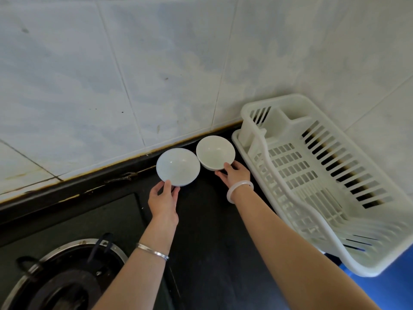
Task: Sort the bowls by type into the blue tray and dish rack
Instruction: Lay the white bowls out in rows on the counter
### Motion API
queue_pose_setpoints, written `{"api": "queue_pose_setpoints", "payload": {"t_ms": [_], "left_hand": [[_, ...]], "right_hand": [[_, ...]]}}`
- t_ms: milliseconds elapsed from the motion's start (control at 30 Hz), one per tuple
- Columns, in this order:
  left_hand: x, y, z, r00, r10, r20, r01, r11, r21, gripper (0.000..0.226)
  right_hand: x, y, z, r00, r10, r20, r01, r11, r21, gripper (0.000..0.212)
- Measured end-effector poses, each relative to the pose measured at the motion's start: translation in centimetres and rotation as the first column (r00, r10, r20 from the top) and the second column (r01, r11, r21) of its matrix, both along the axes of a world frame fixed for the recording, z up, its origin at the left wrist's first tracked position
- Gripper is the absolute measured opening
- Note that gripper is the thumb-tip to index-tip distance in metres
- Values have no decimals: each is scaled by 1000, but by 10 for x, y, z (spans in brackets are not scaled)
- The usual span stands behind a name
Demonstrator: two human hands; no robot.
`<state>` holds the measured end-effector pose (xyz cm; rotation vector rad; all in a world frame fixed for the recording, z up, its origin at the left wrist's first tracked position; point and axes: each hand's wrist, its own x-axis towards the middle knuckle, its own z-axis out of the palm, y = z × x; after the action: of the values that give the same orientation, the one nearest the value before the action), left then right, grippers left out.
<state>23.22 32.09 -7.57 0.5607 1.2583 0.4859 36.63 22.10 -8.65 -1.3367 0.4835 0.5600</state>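
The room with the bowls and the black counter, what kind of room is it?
Most likely a home kitchen. A gas stove burner is set into the black counter, a white dish rack stands by the tiled wall, and each hand holds a bowl.

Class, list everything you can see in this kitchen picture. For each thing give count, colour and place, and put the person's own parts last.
bluish-white bowl: one, white with a blue tint, on the black counter by the wall, left of the other bowl
cream bowl: one, off-white, on the counter between the bluish bowl and the rack
dish rack: one, white plastic, empty, at the right along the wall
blue tray: one, blue, lower right corner, partly under the rack
gas burner: one, black and steel, lower left
counter: one, black, under everything
tiled wall: pale tiles, behind the counter
left hand: one, silver bangle, gripping the bluish bowl's near rim
right hand: one, pale bangle, gripping the cream bowl's near rim
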Motion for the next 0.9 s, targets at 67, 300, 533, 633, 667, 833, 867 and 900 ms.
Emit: {"api": "queue_pose_setpoints", "payload": {"t_ms": [67,300,533,633,667,833,867,900], "left_hand": [[1,0,-1,1000,7,-5,-7,1000,4,31],[1,-1,-3,1000,17,-3,-17,1000,11,31],[-6,-17,6,991,-124,-39,129,980,154,43],[-19,-30,11,963,-250,-101,268,933,241,46],[-24,-35,13,946,-300,-126,323,908,266,46],[-55,-80,27,810,-555,-190,585,737,339,40],[-61,-93,31,771,-604,-201,633,690,353,39],[-67,-107,34,728,-652,-212,678,637,367,38]], "right_hand": [[0,0,-1,1000,1,-3,-1,1000,2,41],[0,-5,1,997,76,-10,-77,996,-38,44],[-7,-21,14,959,285,7,-281,948,-146,46],[-20,-38,23,930,364,46,-348,914,-211,43],[-26,-46,27,919,388,62,-365,901,-232,42],[-65,-101,53,865,485,125,-414,833,-368,36],[-75,-116,60,852,507,133,-419,811,-408,35],[-86,-133,66,839,526,141,-420,789,-448,32]]}}
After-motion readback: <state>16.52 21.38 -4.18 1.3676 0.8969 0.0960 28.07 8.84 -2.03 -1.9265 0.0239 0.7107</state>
